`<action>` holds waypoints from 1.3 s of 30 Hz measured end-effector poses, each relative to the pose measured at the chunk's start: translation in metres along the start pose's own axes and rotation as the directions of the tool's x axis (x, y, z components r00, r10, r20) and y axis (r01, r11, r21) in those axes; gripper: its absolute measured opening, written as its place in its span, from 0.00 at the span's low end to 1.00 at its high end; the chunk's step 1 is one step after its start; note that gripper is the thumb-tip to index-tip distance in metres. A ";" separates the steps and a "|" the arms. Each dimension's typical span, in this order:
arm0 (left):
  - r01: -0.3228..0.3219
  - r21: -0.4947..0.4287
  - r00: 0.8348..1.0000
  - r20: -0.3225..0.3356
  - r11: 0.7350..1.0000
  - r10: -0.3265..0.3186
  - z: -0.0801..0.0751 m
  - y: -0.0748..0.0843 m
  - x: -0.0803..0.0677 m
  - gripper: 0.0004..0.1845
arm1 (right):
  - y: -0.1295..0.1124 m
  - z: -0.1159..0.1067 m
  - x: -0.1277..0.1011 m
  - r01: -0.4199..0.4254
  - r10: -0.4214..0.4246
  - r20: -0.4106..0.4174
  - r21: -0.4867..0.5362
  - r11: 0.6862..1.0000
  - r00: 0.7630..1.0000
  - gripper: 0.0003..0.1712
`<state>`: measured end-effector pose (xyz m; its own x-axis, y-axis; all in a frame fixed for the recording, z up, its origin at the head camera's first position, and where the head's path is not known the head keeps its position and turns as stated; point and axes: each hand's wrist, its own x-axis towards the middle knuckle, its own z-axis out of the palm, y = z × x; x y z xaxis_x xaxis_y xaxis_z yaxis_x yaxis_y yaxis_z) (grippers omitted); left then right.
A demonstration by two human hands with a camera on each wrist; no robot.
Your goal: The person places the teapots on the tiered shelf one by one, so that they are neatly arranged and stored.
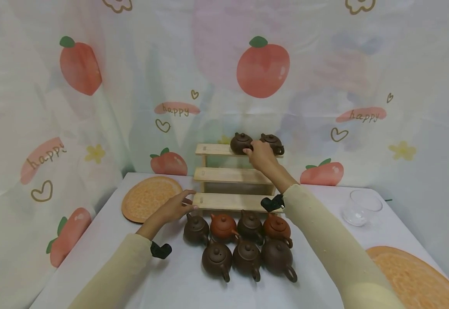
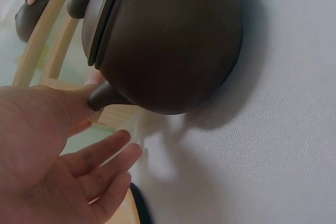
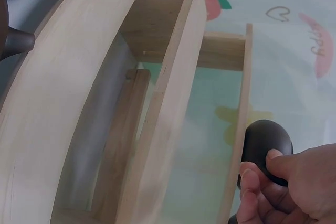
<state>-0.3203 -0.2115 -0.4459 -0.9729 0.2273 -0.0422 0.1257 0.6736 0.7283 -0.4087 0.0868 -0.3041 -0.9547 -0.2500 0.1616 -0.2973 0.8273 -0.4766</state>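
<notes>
Two shelved teapots (image 1: 241, 144); right hand (image 1: 264, 159) grips one, partly covering both.

Table (image 1: 170, 283): wooden rack (image 1: 232, 201), seven teapots (image 1: 216, 259), two mats (image 1: 151, 197), apparently glass bowl (image 1: 356, 217) | Rack top (image 1: 217, 149): two dark teapots (image 1: 241, 144)

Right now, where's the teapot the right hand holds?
In the head view, that teapot is about midway along the top wooden shelf, just left of the second teapot up there.
</notes>
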 end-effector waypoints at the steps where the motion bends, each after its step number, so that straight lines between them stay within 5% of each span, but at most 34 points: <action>1: -0.001 -0.001 1.000 0.000 1.000 0.001 0.000 0.000 0.000 0.30 | 0.000 0.000 0.000 -0.007 0.007 0.004 0.001 1.000 1.000 0.32; 14: -0.026 -0.001 1.000 0.012 1.000 0.026 0.003 0.007 -0.001 0.30 | 0.004 -0.002 -0.002 -0.029 0.029 -0.006 0.012 1.000 1.000 0.33; 20: -0.034 0.001 0.999 0.018 0.999 0.034 0.002 0.009 -0.002 0.30 | 0.007 -0.001 -0.004 -0.046 0.047 -0.036 0.010 0.999 0.998 0.24; 23: -0.031 0.006 0.999 0.016 1.000 0.031 0.002 0.008 -0.003 0.30 | 0.010 -0.001 -0.005 -0.050 0.051 -0.036 0.012 0.999 0.998 0.30; 39: -0.028 0.016 0.999 0.020 0.999 0.028 -0.003 0.007 -0.006 0.31 | 0.037 -0.009 -0.053 0.059 -0.052 0.125 -0.048 0.997 0.991 0.23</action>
<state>-0.3140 -0.2104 -0.4385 -0.9649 0.2601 -0.0358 0.1561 0.6780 0.7183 -0.3685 0.1352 -0.3220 -0.9321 -0.3539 0.0766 -0.3517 0.8343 -0.4247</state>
